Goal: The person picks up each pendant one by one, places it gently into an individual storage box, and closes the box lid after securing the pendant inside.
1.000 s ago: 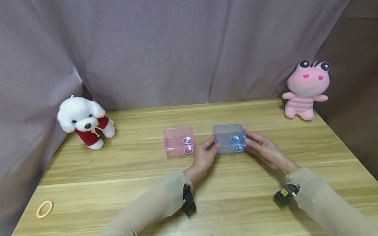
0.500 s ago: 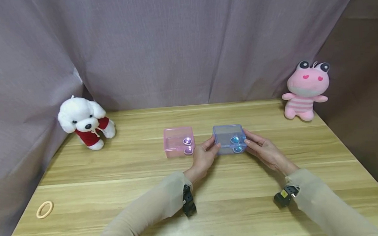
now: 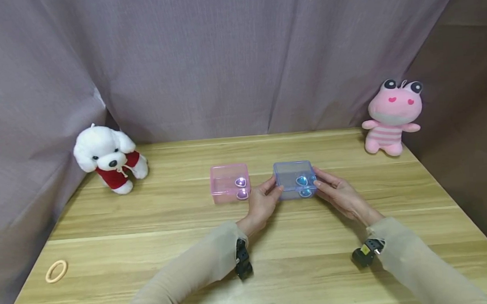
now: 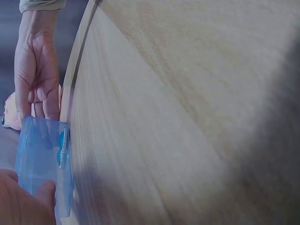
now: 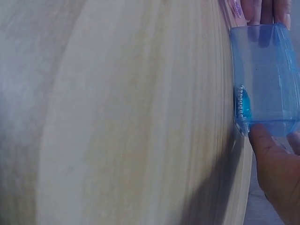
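Note:
A clear blue plastic box, its lid closed, sits on the wooden table with a blue heart-shaped gem at its right side. My left hand grips its left side, the thumb by the front corner. On the opposite side my right hand holds the box between thumb and fingers. Both wrist views show this blue box between the two hands. Just left of my left hand stands a similar pink box with a purple heart-shaped gem; my left hand partly overlaps its right front corner.
A white plush dog in red sits at the back left. At the back right is a pink plush frog. A pale ring lies near the table's left edge. Grey curtains hang behind the wooden table.

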`<state>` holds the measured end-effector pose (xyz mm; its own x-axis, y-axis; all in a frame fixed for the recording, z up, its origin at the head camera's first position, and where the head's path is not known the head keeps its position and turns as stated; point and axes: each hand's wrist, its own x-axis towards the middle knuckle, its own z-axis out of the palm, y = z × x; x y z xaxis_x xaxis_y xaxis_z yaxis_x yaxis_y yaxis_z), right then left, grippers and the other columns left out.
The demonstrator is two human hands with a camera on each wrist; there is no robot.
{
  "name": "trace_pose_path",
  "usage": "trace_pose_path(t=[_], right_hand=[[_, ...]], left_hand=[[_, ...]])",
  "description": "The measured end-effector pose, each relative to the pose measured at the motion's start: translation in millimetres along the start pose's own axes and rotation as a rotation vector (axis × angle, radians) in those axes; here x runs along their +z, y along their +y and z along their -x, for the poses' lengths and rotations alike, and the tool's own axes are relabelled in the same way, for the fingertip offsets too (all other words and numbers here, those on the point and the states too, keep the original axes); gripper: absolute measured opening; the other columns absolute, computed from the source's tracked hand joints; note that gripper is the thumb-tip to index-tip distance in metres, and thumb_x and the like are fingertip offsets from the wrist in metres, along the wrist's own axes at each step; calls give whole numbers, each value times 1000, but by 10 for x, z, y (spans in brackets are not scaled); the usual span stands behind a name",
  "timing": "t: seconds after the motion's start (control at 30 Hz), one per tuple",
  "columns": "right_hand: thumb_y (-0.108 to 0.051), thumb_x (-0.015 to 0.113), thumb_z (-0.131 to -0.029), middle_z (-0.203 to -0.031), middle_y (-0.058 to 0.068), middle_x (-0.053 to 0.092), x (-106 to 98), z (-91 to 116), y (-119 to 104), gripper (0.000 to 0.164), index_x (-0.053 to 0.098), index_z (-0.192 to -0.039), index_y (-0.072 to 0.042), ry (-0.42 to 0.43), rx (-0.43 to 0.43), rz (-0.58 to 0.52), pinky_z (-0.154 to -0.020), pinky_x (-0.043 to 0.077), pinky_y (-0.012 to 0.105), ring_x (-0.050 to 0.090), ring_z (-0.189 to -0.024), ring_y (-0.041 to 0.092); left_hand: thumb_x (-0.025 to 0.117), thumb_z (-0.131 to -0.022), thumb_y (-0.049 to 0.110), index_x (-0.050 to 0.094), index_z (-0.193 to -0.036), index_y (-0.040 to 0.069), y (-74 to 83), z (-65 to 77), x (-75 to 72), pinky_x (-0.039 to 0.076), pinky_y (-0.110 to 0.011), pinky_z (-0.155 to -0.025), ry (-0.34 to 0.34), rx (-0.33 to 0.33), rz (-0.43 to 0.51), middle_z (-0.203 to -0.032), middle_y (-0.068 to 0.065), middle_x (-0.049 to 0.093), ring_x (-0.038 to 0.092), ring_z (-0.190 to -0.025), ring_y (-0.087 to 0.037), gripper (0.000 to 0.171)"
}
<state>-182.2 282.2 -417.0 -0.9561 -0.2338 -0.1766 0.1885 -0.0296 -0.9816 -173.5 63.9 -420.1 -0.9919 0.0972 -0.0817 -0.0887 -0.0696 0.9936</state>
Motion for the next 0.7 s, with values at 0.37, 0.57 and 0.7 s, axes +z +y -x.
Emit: trace_pose_path(t=[0.37,0.57,0.7], right_hand=[[-14,50,-98,-156,19,4,22,17,-18,66,9,-147,1,-12,3,-34,-109,30,26,10,-141,32],[-11,49,-98,-156,19,2,35,23,-35,65,8,-147,2,-15,-2,-53,-111,28,27,11,-142,29],[-10,48,-98,-157,18,2,45,34,-56,64,8,-147,2,-15,9,-60,-113,24,30,12,-142,26]], left_hand=[[62,-88,6,50,-132,1,-6,0,-1,56,-30,-83,-9,10,-6,-133,-15,53,60,-112,-24,45],[62,-88,5,50,-131,0,0,2,-2,56,-31,-84,-3,15,-5,-132,-16,53,60,-112,-24,45],[62,-88,5,50,-131,0,-5,-1,-2,56,-33,-84,-6,13,-7,-132,-17,53,61,-111,-24,45]])
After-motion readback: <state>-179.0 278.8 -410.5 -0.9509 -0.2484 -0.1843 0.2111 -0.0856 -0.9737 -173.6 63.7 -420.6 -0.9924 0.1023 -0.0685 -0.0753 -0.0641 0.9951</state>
